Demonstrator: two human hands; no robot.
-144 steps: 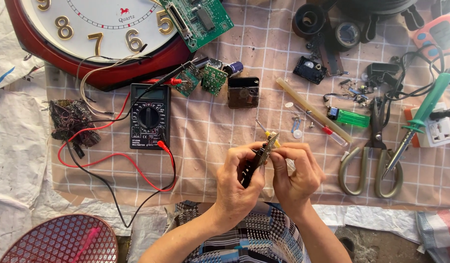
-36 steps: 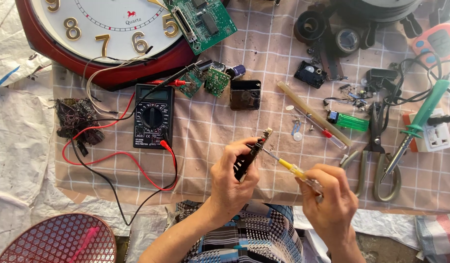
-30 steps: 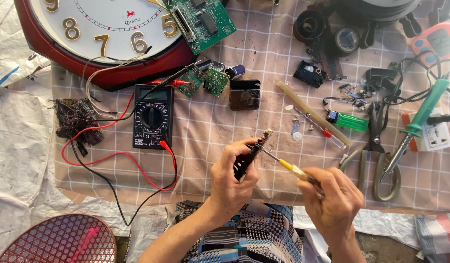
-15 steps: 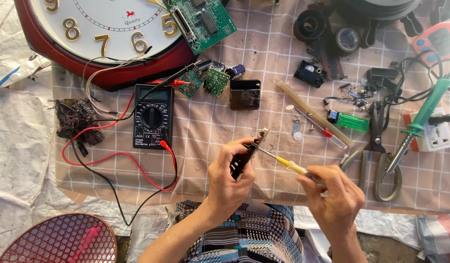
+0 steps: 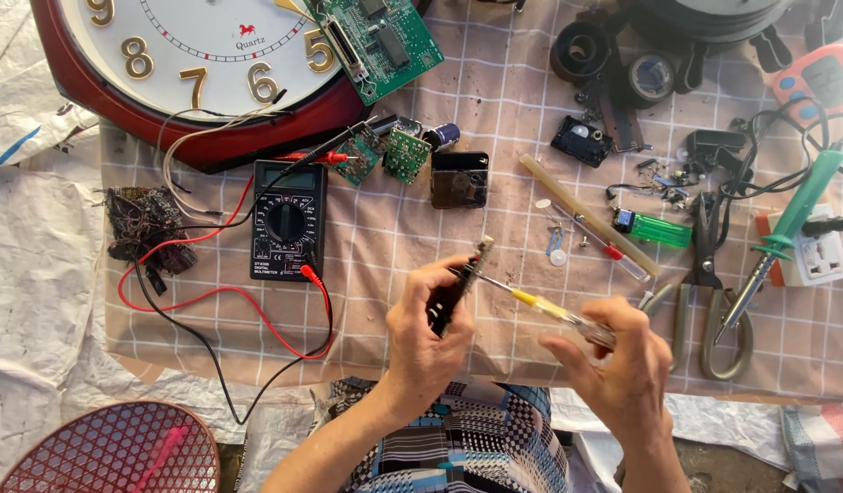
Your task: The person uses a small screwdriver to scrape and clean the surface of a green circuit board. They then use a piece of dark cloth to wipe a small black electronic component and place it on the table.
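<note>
Head view is looking straight down at a cluttered repair spread, and low in the middle of the frame the left hand (image 5: 428, 330) is pinching a small dark circuit board (image 5: 458, 285) on edge, fingers closed around its lower half so the upper end is sticking up and out, free to be worked on. The right hand (image 5: 622, 365) is closing its fingers around the clear handle of a slim screwdriver (image 5: 540, 306) with a yellow collar; the shaft is running up and left, and its tip is meeting the board near the top edge. Holding the board above the checked cloth (image 5: 385, 237), not flat on it, seems to be giving the tool a clean angle onto it.

Other things are lying within easy reach. A black multimeter (image 5: 288, 220) is sitting left of centre, its red and black leads looping toward the lower left. Above it, in the upper left, a red-rimmed wall clock (image 5: 193, 82) is lying face up with a green circuit board (image 5: 376, 41) resting across its edge. A small black square module (image 5: 460, 180) is lying just above the hands. On the right, scissors (image 5: 705, 301) are lying beside a green-handled soldering iron (image 5: 787, 233), whose tip is pointing down and left, probably parked clear of the work. A green lighter (image 5: 654, 228) is lying near a pale stick (image 5: 586, 215).
</note>
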